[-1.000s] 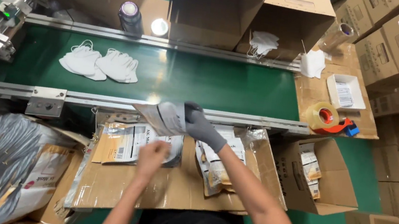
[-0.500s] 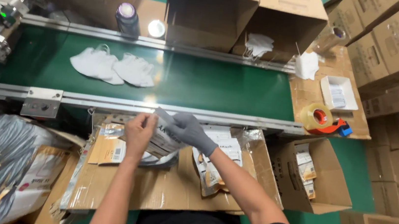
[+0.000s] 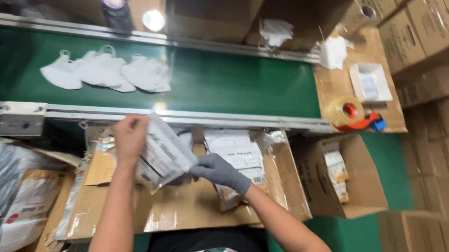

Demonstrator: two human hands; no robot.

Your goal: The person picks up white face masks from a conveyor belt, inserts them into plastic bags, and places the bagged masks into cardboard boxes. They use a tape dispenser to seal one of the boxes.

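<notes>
Over the cardboard tray (image 3: 182, 210), the bare left hand (image 3: 130, 137) and grey-gloved right hand (image 3: 219, 170) both grip one clear printed pouch (image 3: 165, 152), fingers closed on its edges, while three white masks (image 3: 105, 70) lie on the green conveyor belt (image 3: 240, 83) beyond.

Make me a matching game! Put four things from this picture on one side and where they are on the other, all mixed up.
Things:
1. white face masks
2. tape dispenser
3. packet
4. grey glove

Places:
A. held between both hands
B. on the right hand
C. on the green conveyor belt
D. on the cardboard shelf beside the belt's end

Pairs: 1-C, 2-D, 3-A, 4-B
</notes>
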